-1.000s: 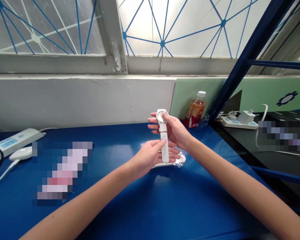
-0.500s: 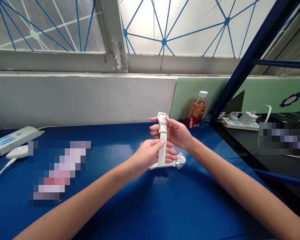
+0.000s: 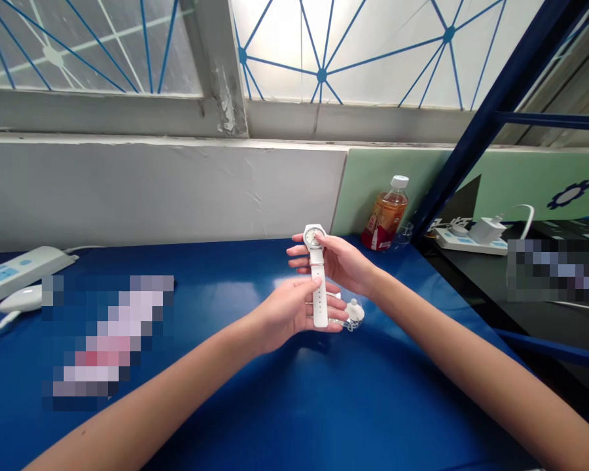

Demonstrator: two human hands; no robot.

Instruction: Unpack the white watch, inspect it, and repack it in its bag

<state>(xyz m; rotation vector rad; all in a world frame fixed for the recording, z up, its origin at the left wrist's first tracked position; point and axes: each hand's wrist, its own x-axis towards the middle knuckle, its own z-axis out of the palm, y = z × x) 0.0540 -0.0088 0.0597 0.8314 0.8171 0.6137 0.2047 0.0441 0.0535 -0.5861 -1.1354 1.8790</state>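
A white wristwatch (image 3: 319, 294) is held up above the blue table, its round dial toward me and its strap hanging down. My right hand (image 3: 343, 261) grips it at the case, thumb on the dial's edge and fingers behind. Lower down, my left hand (image 3: 294, 304) pinches the strap, with its thumb on top and its fingers spread beneath. Behind my left fingers, a small white item in clear plastic (image 3: 354, 314) lies on the table, partly hidden; I cannot make out its kind.
A drink bottle (image 3: 385, 212) with a white cap stands at the back right beside a blue metal post (image 3: 464, 154). On the left lie a white power strip (image 3: 27, 271), a white charger with a cable (image 3: 22, 299) and a blurred-out object (image 3: 115, 333). Another power strip (image 3: 466, 242) sits far right.
The watch has tilted so its dial faces me more fully, and it has shifted slightly left with my hands. The strap's lower end now lies across my left fingers.
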